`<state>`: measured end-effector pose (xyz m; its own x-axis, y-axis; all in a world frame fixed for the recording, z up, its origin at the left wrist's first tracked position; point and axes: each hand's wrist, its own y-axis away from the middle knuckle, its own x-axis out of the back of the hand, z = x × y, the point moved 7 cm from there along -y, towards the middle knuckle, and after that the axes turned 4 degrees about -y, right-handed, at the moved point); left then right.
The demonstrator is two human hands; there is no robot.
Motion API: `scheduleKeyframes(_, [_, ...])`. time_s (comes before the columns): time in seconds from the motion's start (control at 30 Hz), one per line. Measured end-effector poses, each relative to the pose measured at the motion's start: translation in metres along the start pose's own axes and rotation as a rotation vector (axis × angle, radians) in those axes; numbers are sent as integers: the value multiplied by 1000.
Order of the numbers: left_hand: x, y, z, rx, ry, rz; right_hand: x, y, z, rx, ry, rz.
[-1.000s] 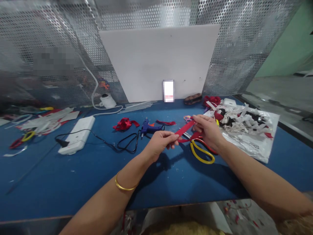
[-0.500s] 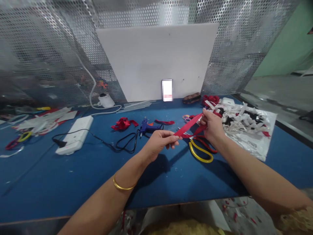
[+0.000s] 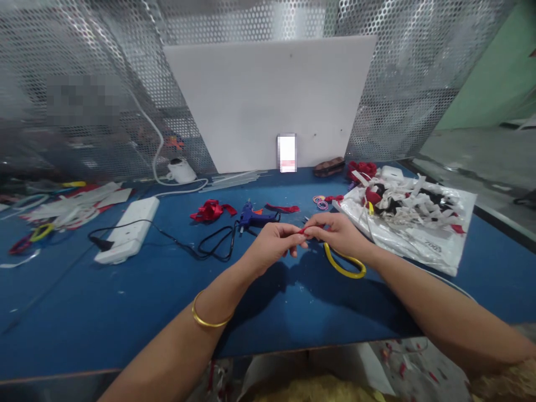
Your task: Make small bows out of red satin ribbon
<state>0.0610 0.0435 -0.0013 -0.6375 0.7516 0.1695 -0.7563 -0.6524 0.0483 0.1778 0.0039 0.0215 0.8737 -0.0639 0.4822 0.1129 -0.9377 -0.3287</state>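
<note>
Between the two sets of fingertips a small bit of red ribbon (image 3: 303,229) shows; the fingers hide most of it. My left hand (image 3: 276,241) pinches it from the left, above the blue table. From the right, my right hand (image 3: 335,231) pinches the same ribbon, its fingertips touching those of the left. Under the right hand lie scissors with a yellow handle loop (image 3: 344,268), partly covered by that hand. A blue glue gun (image 3: 253,216) rests just beyond the left hand, and a short red ribbon piece (image 3: 283,209) lies behind it.
A white power strip (image 3: 128,231) with a black cord lies on the left of the blue table (image 3: 167,318). A red ribbon bundle (image 3: 211,211) is near the middle. At right sits a plastic bag (image 3: 439,245) under white and black scraps. A phone (image 3: 287,152) leans on a white board (image 3: 272,100).
My right hand has come left and down to meet my left hand. The ribbon, stretched between them before, is now mostly hidden in the fingers. My left hand has hardly moved.
</note>
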Motion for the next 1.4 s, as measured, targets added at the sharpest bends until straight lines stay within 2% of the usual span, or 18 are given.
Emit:
scheduleKeyframes(0.13, [19, -1, 2, -41, 48, 227, 15, 1, 8, -126, -142, 138])
scheduleKeyframes(0.23, [32, -1, -1, -61, 234, 408, 9, 2, 10, -184, -293, 103])
scheduleKeyframes(0.3, [35, -2, -8, -36, 436, 465, 2, 3, 12, -226, -390, 85])
scheduleKeyframes(0.4, [27, -4, -16, 25, 677, 438, -3, 4, 16, -243, -514, 182])
scheduleKeyframes(0.53, [17, -5, -17, 32, 684, 372, -8, 8, 22, -255, -554, 293])
scheduleKeyframes(0.7, [22, -1, -19, 7, 630, 479, -22, 12, 22, -214, -467, 251])
scheduleKeyframes(0.8, [23, 0, -17, -3, 616, 487, -27, 13, 20, -215, -430, 203])
scheduleKeyframes(0.9, [25, 0, -17, 8, 610, 478, -22, 12, 15, -194, -436, 201])
scheduleKeyframes(1.17, [23, -2, -20, 94, 686, 403, 10, 7, 17, -212, -518, 346])
scheduleKeyframes(1.27, [23, -2, -15, 80, 571, 341, 11, 5, 15, -256, -522, 259])
scheduleKeyframes(1.4, [19, -3, -8, 49, 280, 206, 8, 5, 7, -266, -400, 102])
